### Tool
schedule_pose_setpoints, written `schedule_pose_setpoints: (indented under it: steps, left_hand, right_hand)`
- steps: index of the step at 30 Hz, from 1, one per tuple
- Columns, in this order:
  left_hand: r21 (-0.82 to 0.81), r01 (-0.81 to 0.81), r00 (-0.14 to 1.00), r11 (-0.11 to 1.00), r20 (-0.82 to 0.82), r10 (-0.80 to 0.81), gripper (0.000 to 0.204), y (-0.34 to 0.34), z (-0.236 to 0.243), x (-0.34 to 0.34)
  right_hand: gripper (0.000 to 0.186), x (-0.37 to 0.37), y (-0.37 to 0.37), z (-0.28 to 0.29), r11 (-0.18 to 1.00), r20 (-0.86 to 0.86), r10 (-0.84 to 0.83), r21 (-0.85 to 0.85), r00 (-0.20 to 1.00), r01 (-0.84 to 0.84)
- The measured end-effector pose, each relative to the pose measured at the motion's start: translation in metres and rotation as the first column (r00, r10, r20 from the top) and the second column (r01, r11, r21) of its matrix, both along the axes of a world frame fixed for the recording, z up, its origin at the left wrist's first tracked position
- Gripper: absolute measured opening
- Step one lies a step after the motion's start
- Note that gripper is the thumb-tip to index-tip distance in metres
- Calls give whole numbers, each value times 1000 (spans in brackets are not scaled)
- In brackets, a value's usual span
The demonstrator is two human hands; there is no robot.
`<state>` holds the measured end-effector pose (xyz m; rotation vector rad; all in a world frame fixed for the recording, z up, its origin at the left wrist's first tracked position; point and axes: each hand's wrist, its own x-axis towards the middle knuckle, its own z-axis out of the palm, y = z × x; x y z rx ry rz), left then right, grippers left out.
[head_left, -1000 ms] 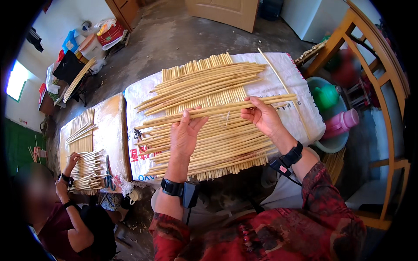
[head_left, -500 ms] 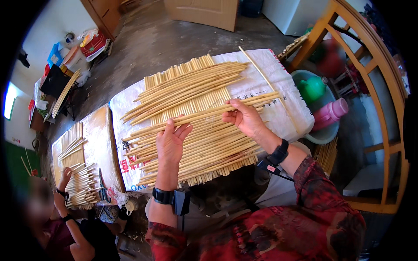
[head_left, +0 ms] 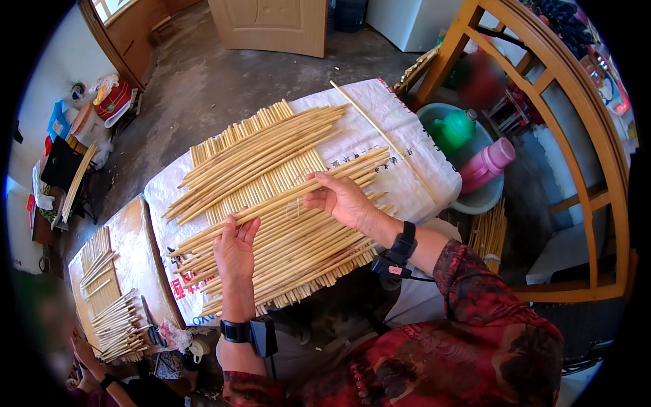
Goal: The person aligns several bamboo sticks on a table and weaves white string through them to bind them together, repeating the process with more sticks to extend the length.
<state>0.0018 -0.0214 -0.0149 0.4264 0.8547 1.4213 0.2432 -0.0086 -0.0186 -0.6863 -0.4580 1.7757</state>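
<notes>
A few long, thin tan stalks point(head_left: 270, 203) stretch slantwise across the work, with both hands on them. My left hand point(head_left: 234, 249) pinches them left of the middle, its thumb on top. Farther right, my right hand point(head_left: 339, 201) grips the same stalks between thumb and fingers. Beneath lies a mat of side-by-side stalks point(head_left: 243, 182) running front to back. A row of loose crosswise stalks point(head_left: 291, 254) covers its near part, and another bunch point(head_left: 261, 150) lies on its far part. A fine pale thread point(head_left: 293, 209) shows between my hands.
White printed sheeting point(head_left: 413, 146) covers the table, with one single stalk point(head_left: 380, 129) lying on it. To the right stand a basin point(head_left: 487, 198) with green and pink flasks and a wooden frame point(head_left: 542, 81). At left, a person's hand point(head_left: 83, 349) is near smaller stalks and scissors point(head_left: 150, 324).
The whole view has shifted, so the table appears farther left. My hands keep their hold on the stalks with little change. The other person's hand has drawn back from the small mat.
</notes>
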Motion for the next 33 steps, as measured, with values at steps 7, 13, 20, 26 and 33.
schedule_pose_setpoints:
  steps: [7,13,20,26,33]
  left_hand:
    - [41,26,998,999,51,-28,22,-4,-2,4]
    - [37,45,999,998,24,-46,24,-4,-1,1]
    - [42,49,998,998,27,-51,22,-4,-12,3]
    - [-9,39,994,999,104,-38,21,-7,-10,6]
    - [-30,24,995,999,93,-21,25,-6,-7,10]
  right_hand:
    - [26,8,6,-9,995,-34,75,-65,997,-77]
    - [25,4,8,-10,994,-23,57,-91,998,-59]
    - [23,9,6,-14,999,40,33,-13,999,-32]
    - [24,6,1,-5,999,111,31,23,993,-34]
    - [23,10,2,-8,1000,101,15,9,995,-16]
